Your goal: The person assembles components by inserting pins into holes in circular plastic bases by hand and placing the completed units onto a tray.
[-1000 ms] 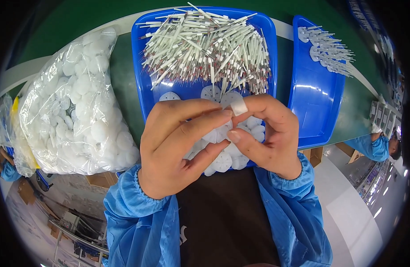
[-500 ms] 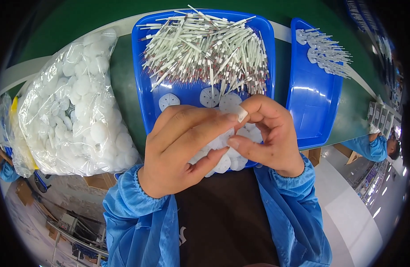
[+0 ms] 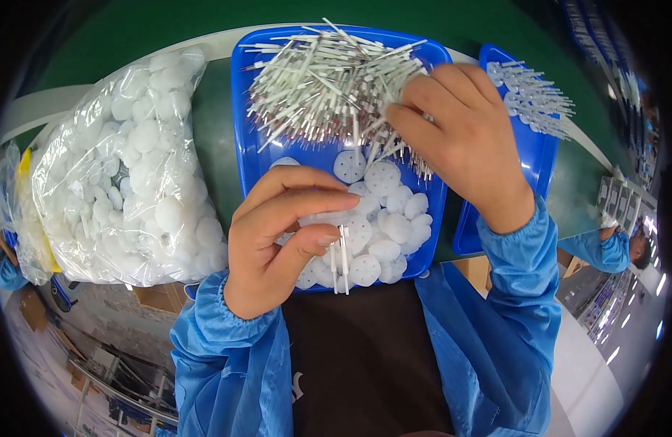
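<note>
Well to the left of my left fingers, a clear plastic bag [image 3: 124, 167] bulges with white discs. Behind and around those fingers sits the middle blue tray [image 3: 243, 120]: a heap of thin white sticks [image 3: 314, 91] lies beyond them, and loose white discs [image 3: 396, 228] with small holes lie under and to their right. My left hand [image 3: 267, 240] has thumb and index pinching a held disc [image 3: 327, 217] above that tray, a few white sticks hanging from it just below the fingertips. My right hand [image 3: 460, 127] has its fingers bent together at the right side of the heap; I cannot tell whether they pinch a stick. Beyond the right fingers, to their right, the other blue tray [image 3: 529, 156] holds discs with sticks attached [image 3: 544, 102].

Half a second ago both hands met over the loose discs; now the left keeps its pinch there, while the right has gone up to the heap, so more of the discs show.

Left of the left fingers, a strip of green counter [image 3: 219, 124] runs between bag and tray. The middle tray's near rim is close below them. My right sleeve [image 3: 522, 251] overlaps the other tray's near end, so sideways room there looks tight.
</note>
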`<act>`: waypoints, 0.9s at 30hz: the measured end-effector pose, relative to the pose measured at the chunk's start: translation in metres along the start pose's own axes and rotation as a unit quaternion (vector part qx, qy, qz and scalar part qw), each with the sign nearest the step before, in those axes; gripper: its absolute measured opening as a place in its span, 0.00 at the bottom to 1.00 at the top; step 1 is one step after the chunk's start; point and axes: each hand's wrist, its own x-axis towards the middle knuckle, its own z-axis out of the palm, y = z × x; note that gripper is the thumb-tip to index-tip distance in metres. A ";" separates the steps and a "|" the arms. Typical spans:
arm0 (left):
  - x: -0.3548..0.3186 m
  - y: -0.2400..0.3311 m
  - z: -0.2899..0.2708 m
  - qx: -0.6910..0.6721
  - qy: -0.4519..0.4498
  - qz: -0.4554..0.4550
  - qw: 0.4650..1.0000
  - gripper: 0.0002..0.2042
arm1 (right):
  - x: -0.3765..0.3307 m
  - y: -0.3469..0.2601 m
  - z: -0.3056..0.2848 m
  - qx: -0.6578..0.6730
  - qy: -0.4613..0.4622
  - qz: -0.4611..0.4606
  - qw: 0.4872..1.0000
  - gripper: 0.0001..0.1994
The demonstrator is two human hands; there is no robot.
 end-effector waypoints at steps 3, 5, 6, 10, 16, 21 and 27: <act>0.001 0.001 0.005 -0.070 0.036 -0.043 0.996 0.14 | -0.018 -0.006 -0.013 0.005 0.020 0.026 0.999 0.13; 0.004 0.000 0.008 -0.108 0.064 -0.073 0.989 0.15 | -0.025 -0.010 -0.010 0.005 0.028 0.061 0.998 0.13; 0.006 -0.001 0.009 -0.089 0.059 -0.084 0.991 0.16 | -0.030 -0.012 -0.007 0.006 0.054 0.098 0.994 0.15; 0.014 -0.004 0.009 -0.015 0.037 -0.051 0.998 0.17 | -0.040 -0.024 -0.001 0.083 0.145 0.247 0.955 0.14; 0.022 -0.002 0.019 0.033 0.040 -0.023 0.998 0.17 | -0.045 -0.071 -0.007 0.503 0.162 0.293 0.797 0.12; 0.020 -0.004 0.021 0.020 0.046 -0.005 0.999 0.18 | -0.048 -0.082 -0.007 0.386 0.078 0.347 0.851 0.12; 0.015 -0.003 0.021 0.028 0.067 -0.008 0.997 0.19 | -0.054 -0.086 -0.003 0.392 0.107 0.356 0.842 0.12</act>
